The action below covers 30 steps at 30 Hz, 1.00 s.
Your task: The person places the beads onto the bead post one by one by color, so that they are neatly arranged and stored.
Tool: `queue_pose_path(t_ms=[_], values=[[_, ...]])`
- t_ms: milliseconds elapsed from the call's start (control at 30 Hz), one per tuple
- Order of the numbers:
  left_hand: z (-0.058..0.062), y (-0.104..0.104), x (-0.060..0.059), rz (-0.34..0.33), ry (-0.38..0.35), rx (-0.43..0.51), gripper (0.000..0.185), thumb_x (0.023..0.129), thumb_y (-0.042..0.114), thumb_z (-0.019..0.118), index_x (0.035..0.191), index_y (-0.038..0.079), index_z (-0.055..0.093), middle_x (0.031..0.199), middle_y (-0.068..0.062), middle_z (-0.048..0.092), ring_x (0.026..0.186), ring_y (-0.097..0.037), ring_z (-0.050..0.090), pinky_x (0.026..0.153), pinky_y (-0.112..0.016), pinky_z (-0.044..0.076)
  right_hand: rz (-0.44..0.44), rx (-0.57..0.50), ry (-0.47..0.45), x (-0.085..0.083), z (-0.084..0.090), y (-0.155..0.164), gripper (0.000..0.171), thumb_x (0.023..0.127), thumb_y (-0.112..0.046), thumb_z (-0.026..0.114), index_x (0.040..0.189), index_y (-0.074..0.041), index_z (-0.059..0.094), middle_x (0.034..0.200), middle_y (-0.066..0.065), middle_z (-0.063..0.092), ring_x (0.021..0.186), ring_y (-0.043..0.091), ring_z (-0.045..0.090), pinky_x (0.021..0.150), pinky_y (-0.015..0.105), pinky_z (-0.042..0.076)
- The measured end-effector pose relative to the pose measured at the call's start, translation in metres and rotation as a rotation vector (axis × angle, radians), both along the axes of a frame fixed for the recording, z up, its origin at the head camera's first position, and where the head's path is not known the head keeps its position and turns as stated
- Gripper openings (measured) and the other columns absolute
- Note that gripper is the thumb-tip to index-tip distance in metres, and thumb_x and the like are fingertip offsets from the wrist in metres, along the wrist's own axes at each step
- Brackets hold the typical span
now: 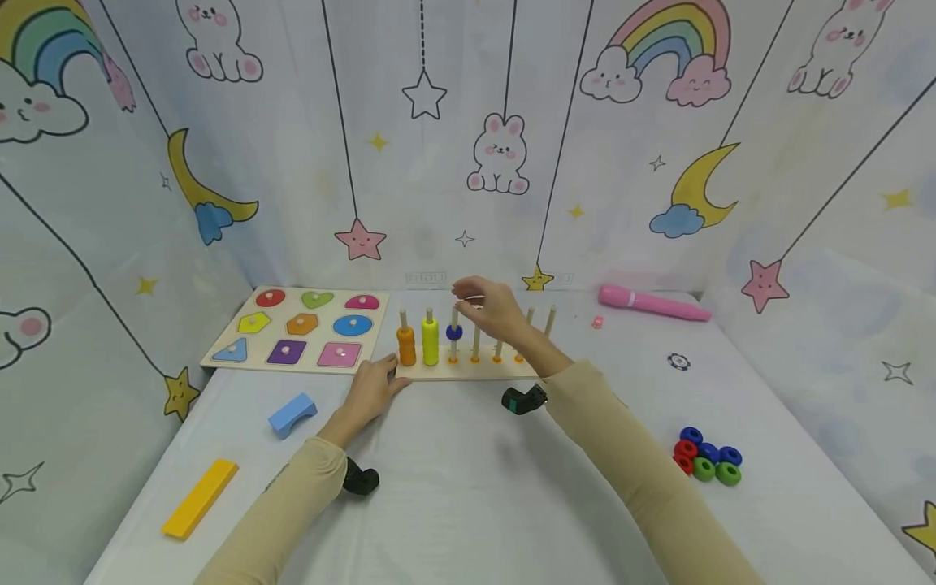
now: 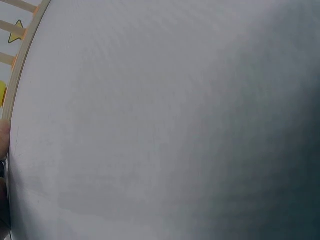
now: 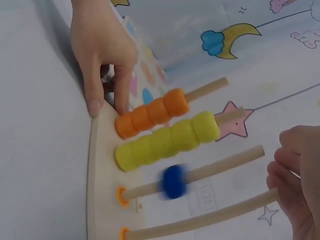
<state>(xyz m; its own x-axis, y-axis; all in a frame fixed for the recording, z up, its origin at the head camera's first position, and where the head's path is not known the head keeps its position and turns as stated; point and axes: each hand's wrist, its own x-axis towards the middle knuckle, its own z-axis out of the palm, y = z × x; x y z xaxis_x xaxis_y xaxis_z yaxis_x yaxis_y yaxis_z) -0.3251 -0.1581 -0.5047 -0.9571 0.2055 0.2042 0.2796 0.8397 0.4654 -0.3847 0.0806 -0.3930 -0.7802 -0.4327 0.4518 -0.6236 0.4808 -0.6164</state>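
Observation:
A wooden bead-stacking board (image 1: 468, 372) with a row of upright pegs stands in the middle of the table. Orange beads (image 3: 152, 114) fill most of its first peg, and yellow beads (image 3: 167, 141) the second. Partway down the third peg is one blue bead (image 3: 173, 181), blurred and off the base. Its peg top is bare, and my right hand (image 1: 491, 309) is just beside it with fingers loosely bent, holding nothing. My left hand (image 1: 371, 388) grips the left end of the board's base, thumb at the front edge. In the left wrist view only a bit of that hand shows.
A shape puzzle (image 1: 296, 329) lies at back left. Nearer are a blue arch block (image 1: 292, 414) and a yellow bar (image 1: 200, 498). On the right lie loose blue, red and green beads (image 1: 708, 453), a pink pen-shaped thing (image 1: 654, 303) and a small patterned disc (image 1: 678, 361).

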Motion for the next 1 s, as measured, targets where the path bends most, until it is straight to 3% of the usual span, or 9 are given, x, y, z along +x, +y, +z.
queue_pose_path(t_ms=[133, 300, 400, 567, 867, 1000], values=[[0.002, 0.002, 0.001, 0.000, -0.003, 0.003, 0.057, 0.088, 0.027, 0.068, 0.128, -0.010, 0.052, 0.131, -0.023, 0.052, 0.115, -0.041, 0.049, 0.098, -0.048, 0.038, 0.006, -0.083, 0.007, 0.008, 0.001, 0.013, 0.024, 0.090, -0.005, 0.062, 0.114, -0.002, 0.061, 0.108, 0.008, 0.067, 0.098, 0.015, 0.064, 0.084, 0.021, 0.050], [0.002, 0.002, 0.002, -0.001, 0.004, 0.009, 0.057, 0.088, 0.025, 0.069, 0.128, -0.011, 0.052, 0.131, -0.023, 0.051, 0.116, -0.041, 0.049, 0.099, -0.049, 0.037, 0.062, -0.183, -0.063, 0.024, 0.000, 0.042, 0.021, 0.091, -0.006, 0.061, 0.112, -0.002, 0.063, 0.107, 0.009, 0.067, 0.098, 0.019, 0.064, 0.083, 0.026, 0.051], [0.000, 0.001, 0.001, -0.004, 0.013, 0.007, 0.056, 0.088, 0.025, 0.069, 0.127, -0.010, 0.052, 0.131, -0.024, 0.052, 0.118, -0.042, 0.048, 0.100, -0.050, 0.035, 0.070, -0.192, -0.087, 0.041, 0.004, 0.064, 0.021, 0.092, -0.004, 0.060, 0.111, 0.001, 0.063, 0.107, 0.014, 0.067, 0.099, 0.025, 0.064, 0.084, 0.029, 0.052], [-0.002, 0.001, 0.000, -0.011, 0.028, 0.007, 0.056, 0.087, 0.024, 0.069, 0.127, -0.010, 0.052, 0.131, -0.023, 0.052, 0.118, -0.042, 0.048, 0.100, -0.050, 0.035, 0.002, -0.148, -0.109, 0.071, 0.012, 0.108, 0.020, 0.091, 0.002, 0.058, 0.110, 0.008, 0.062, 0.107, 0.021, 0.066, 0.099, 0.031, 0.064, 0.086, 0.029, 0.051], [-0.002, 0.001, 0.001, 0.002, 0.013, 0.005, 0.057, 0.088, 0.024, 0.069, 0.129, -0.011, 0.050, 0.132, -0.023, 0.051, 0.120, -0.040, 0.047, 0.102, -0.051, 0.033, -0.128, -0.055, -0.134, 0.099, -0.026, 0.207, 0.023, 0.092, -0.001, 0.058, 0.114, 0.007, 0.060, 0.107, 0.021, 0.066, 0.098, 0.032, 0.063, 0.083, 0.014, 0.047], [-0.002, 0.002, 0.002, -0.001, 0.020, 0.011, 0.056, 0.087, 0.024, 0.069, 0.128, -0.011, 0.051, 0.131, -0.023, 0.051, 0.119, -0.041, 0.048, 0.102, -0.051, 0.033, -0.196, -0.020, -0.122, 0.105, -0.052, 0.256, 0.024, 0.094, -0.006, 0.058, 0.116, 0.002, 0.061, 0.107, 0.017, 0.067, 0.096, 0.021, 0.064, 0.082, 0.010, 0.045]])
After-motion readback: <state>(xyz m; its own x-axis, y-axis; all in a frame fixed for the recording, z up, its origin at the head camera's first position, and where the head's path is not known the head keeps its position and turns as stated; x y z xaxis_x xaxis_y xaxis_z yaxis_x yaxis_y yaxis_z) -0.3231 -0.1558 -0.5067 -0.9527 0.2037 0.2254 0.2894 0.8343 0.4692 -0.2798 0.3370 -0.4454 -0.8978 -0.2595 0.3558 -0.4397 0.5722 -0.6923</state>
